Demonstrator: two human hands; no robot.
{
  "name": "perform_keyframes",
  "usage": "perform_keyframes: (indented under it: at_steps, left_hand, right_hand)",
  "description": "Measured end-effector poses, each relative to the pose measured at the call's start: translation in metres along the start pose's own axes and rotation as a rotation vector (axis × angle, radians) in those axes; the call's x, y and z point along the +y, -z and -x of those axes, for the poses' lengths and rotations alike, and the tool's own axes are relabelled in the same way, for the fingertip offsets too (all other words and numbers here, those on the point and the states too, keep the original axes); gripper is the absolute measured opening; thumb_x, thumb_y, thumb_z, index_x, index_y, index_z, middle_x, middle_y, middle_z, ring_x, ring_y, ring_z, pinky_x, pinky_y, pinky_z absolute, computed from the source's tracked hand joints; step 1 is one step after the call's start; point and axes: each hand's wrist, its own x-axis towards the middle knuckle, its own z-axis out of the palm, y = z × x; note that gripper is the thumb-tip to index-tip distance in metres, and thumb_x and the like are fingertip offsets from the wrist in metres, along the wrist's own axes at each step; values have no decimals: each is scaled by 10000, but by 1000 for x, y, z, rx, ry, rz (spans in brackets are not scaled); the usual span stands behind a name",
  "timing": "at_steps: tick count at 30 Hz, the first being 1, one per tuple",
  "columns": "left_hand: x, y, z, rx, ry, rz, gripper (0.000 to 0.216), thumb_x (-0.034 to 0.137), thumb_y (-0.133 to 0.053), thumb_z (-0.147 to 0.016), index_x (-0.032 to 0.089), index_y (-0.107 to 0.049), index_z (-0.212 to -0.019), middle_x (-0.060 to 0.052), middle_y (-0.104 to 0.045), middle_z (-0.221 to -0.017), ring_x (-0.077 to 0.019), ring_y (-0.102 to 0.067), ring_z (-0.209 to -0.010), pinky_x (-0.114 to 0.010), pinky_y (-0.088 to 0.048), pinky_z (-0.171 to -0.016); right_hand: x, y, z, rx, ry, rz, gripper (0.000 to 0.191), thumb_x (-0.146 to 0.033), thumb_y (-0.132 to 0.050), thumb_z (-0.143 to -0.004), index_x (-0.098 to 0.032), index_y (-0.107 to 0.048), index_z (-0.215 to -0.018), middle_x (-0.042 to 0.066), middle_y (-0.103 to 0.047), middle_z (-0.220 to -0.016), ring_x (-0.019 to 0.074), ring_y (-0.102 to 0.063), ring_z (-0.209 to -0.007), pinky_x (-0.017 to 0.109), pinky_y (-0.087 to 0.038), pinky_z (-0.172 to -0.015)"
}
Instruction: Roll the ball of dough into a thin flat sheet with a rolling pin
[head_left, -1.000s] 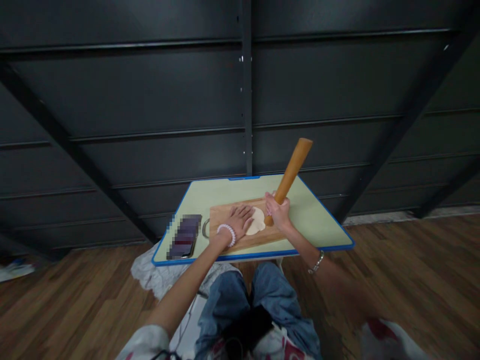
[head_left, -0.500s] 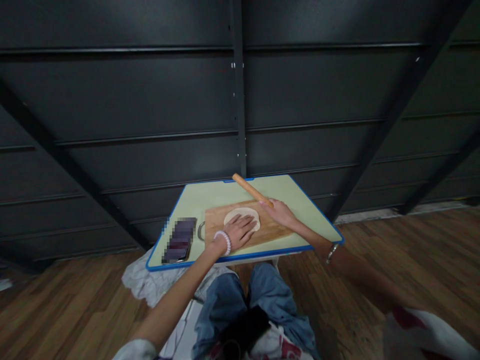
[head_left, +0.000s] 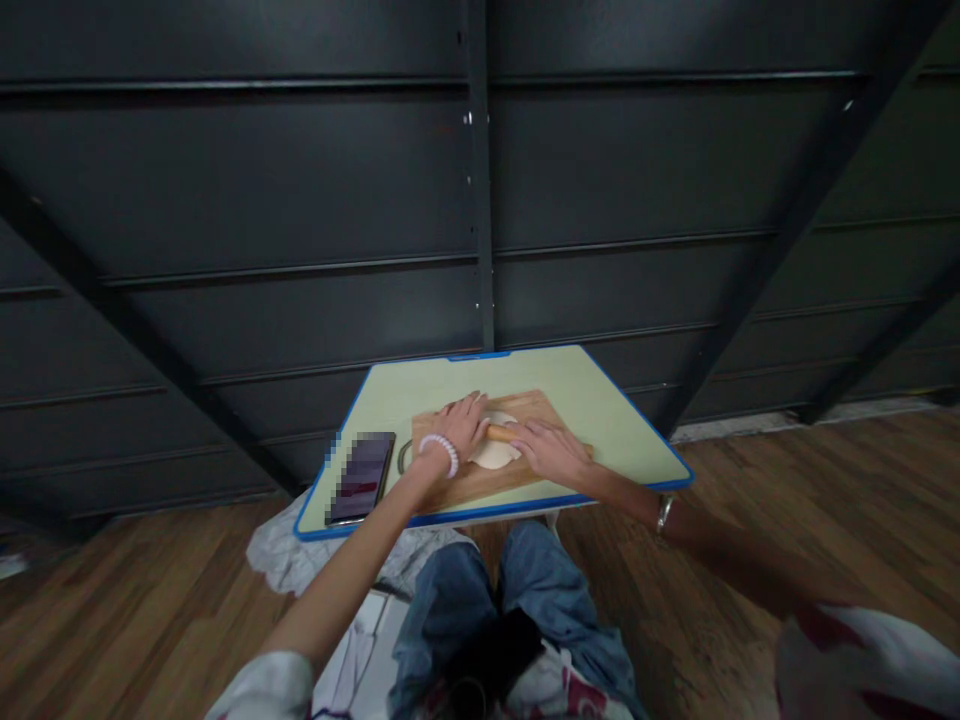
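A wooden rolling pin lies across a flat, pale round of dough. My left hand, with a beaded bracelet at the wrist, covers the pin's left end and grips it. Towards the other end, my right hand is closed over the pin, its fingers wrapped on top. Beneath the dough is a wooden cutting board with a metal handle at its left side. Both hands hide parts of the pin, and the dough shows on either side of it.
The board rests on a small pale-green table with a blue rim. A phone, partly pixelated, lies left of the board. Behind stands a dark panelled wall. My knees in jeans are below the table's near edge.
The rolling pin has come down from its raised slant onto the dough. My left hand has left the dough and moved up and left onto the pin's end. My right hand has lowered with the pin.
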Motion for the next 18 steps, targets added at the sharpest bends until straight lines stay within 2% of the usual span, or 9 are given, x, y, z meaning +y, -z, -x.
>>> perform_keyframes:
  at_steps: [3, 6, 11, 14, 18]
  left_hand:
    - [-5, -11, -7, -124, 77, 7, 512, 397, -218, -958, 122, -330, -1374, -144, -314, -1461, -244, -322, -1328, -424, -331, -1038]
    - [-7, -14, -14, -221, 123, 19, 516, 401, -203, -956, 138, -346, -1377, -136, -256, -1490, -246, -291, -1347, -441, -307, -1054]
    - [-9, -14, -33, -251, 144, 23, 497, 366, -202, -953, 143, -389, -1355, -124, -309, -1469, -211, -282, -1352, -399, -264, -1085]
    - [-16, -21, -48, -321, 167, 41, 524, 402, -182, -943, 173, -360, -1379, -108, -277, -1486, -215, -273, -1356, -439, -222, -1100]
    - [-31, -34, -70, -463, 137, 61, 570, 454, -174, -919, 209, -284, -1422, -69, -188, -1517, -212, -162, -1393, -498, -120, -1116]
  right_hand:
    - [7, -3, -7, 46, 118, 39, 396, -317, -340, -952, -220, -454, -1318, 101, -585, -1169, 222, -522, -1069, 350, -399, -902]
    - [15, -3, -20, 85, 184, 67, 345, -241, -337, -952, -164, -518, -1237, 116, -601, -1077, 225, -504, -1054, 371, -360, -936]
    - [31, -10, -49, 108, 48, 65, 342, -303, -284, -973, -146, -580, -1043, 122, -590, -1044, 226, -506, -1029, 361, -363, -905]
    - [44, -21, -70, 103, -45, -5, 349, -338, -278, -973, -148, -560, -1049, 112, -594, -1056, 205, -507, -1038, 329, -362, -908]
    - [61, -35, -95, 97, -96, -82, 383, -358, -264, -972, -126, -546, -1088, 121, -589, -1102, 199, -500, -1069, 309, -349, -934]
